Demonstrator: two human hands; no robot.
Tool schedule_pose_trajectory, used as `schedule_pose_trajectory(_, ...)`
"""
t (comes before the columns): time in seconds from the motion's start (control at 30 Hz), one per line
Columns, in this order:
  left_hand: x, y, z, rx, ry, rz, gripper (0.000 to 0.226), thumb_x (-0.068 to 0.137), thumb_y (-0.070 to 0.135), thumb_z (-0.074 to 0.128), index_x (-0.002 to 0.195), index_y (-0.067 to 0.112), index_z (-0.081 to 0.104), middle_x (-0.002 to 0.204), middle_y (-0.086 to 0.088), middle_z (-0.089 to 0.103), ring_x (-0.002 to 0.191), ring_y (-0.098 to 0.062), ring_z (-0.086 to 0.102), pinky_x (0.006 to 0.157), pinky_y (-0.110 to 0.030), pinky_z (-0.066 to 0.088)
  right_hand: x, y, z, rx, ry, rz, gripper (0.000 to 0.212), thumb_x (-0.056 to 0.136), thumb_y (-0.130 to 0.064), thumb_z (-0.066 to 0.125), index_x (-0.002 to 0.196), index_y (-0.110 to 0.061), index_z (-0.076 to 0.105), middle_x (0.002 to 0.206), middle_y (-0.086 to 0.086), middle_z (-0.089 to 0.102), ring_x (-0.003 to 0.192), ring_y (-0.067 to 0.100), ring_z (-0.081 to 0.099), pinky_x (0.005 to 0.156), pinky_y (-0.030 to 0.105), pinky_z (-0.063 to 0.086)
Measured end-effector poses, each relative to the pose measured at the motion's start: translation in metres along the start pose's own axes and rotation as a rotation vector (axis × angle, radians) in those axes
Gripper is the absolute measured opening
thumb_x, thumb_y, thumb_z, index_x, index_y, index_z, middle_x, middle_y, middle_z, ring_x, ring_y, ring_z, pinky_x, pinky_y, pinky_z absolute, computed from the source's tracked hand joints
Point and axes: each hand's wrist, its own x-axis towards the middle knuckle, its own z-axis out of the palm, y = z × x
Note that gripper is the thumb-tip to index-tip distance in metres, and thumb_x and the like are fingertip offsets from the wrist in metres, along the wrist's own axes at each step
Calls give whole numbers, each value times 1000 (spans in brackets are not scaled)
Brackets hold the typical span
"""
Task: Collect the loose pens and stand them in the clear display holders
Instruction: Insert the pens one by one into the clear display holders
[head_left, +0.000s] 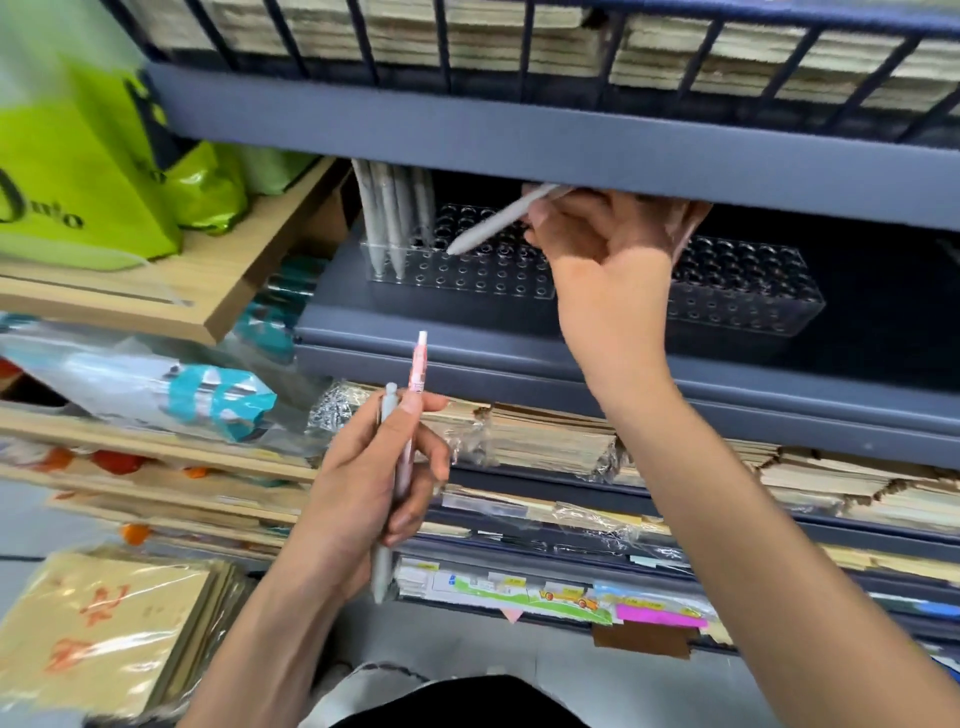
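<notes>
The right hand (602, 234) pinches a smooth grey pen (493, 221), slanted tip-down just above the left clear holder (467, 283), close under the upper shelf lip (519, 140). The left hand (374, 478), lower and well apart, grips a pink pen (420, 358) and a second grey pen (383, 571) upright. Pale standing pens (389, 208) fill the holder's left end. A second perforated holder (748, 296) sits beside it on the dark shelf (415, 332).

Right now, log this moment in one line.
right hand: holds grey pen, tip at left clear holder; left hand: holds pink pen, second grey pen
</notes>
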Motion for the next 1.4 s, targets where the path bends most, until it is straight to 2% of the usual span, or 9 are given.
schedule_pose_trajectory(0.33, -6, 23, -40, -21, -1, -79, 30, 90, 33, 54, 106, 15, 71, 72, -13, 63, 32, -9, 30, 32, -14, 25, 31, 22, 56, -204, 33, 18, 12, 83, -14, 65, 91, -5, 67, 78, -2, 69, 71, 2, 66, 78, 27, 54)
schedule_pose_trajectory(0.47, -2, 32, -52, 5, -6, -82, 31, 90, 33, 53, 109, 16, 71, 74, -12, 64, 33, -10, 30, 32, -15, 22, 39, 16, 68, -407, 6, 36, 6, 90, -21, 61, 87, -26, 59, 102, 12, 69, 98, 28, 64, 96, 40, 48)
schedule_pose_trajectory(0.57, 2, 37, -60, 22, -8, -95, 30, 89, 33, 54, 107, 17, 72, 74, -11, 64, 33, -10, 30, 33, -16, 20, 46, 12, 76, -709, -64, -9, 23, 96, -26, 52, 114, -17, 63, 124, 7, 63, 119, 26, 52, 92, 20, 28)
schedule_pose_trajectory(0.8, 5, 43, -76, 43, -39, -131, 32, 87, 36, 57, 110, 15, 69, 76, -14, 65, 33, -9, 31, 32, -15, 23, 45, 8, 90, -868, -162, -54, 23, 100, -27, 45, 106, -13, 62, 113, 9, 65, 109, 25, 55, 78, 23, 29)
schedule_pose_trajectory(0.9, 8, 44, -82, 40, -24, -121, 33, 89, 32, 58, 111, 8, 58, 78, -17, 66, 33, -11, 30, 33, -13, 24, 44, 9, 91, -903, -136, -66, 22, 98, -26, 46, 100, -11, 62, 108, 14, 65, 106, 30, 57, 88, 30, 37)
schedule_pose_trajectory(1.07, 13, 48, -87, 103, -91, -67, 25, 95, 33, 58, 97, 9, 49, 86, -20, 69, 33, -12, 32, 34, -13, 26, 38, 13, 86, -851, -25, -38, 24, 93, -29, 56, 92, -8, 67, 99, 10, 71, 104, 28, 60, 95, 31, 40)
schedule_pose_trajectory(1.17, 16, 50, -87, 121, -119, -42, 33, 88, 41, 61, 95, 9, 53, 87, -17, 69, 34, -12, 33, 33, -14, 27, 19, 7, 77, -643, 9, 16, 14, 89, -24, 59, 77, -22, 67, 77, 1, 71, 68, 11, 63, 74, 27, 49)
schedule_pose_trajectory(1.27, 20, 50, -86, 136, -138, -22, 30, 86, 44, 61, 90, 14, 56, 86, -14, 69, 34, -12, 34, 33, -15, 27, -13, -2, 71, -422, -198, 228, 17, 87, -24, 67, 70, -24, 68, 66, -4, 71, 46, -2, 50, 49, 11, 40)
schedule_pose_trajectory(1.4, 26, 49, -82, 127, -165, -33, 31, 88, 46, 60, 89, 15, 58, 86, -17, 71, 33, -13, 34, 33, -14, 27, -40, -7, 65, -250, -449, 328, 7, 85, -17, 73, 87, -10, 75, 76, 11, 72, 50, 4, 50, 45, 12, 38)
